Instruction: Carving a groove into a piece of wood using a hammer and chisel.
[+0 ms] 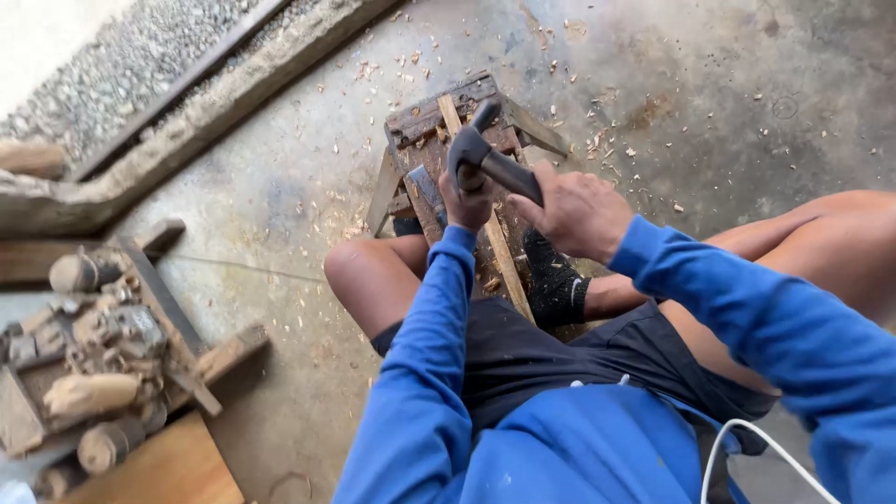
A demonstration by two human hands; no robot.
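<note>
Wooden strip (495, 233) on stool (420, 126)

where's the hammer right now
In the head view, upper centre: the dark hammer is gripped by both the left hand and right hand, above the worn wooden stool.

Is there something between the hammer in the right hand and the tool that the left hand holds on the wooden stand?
Nothing visible. The hammer in the right hand sits directly above the left hand; the tool's top is hidden behind them on the wooden stand.
</note>
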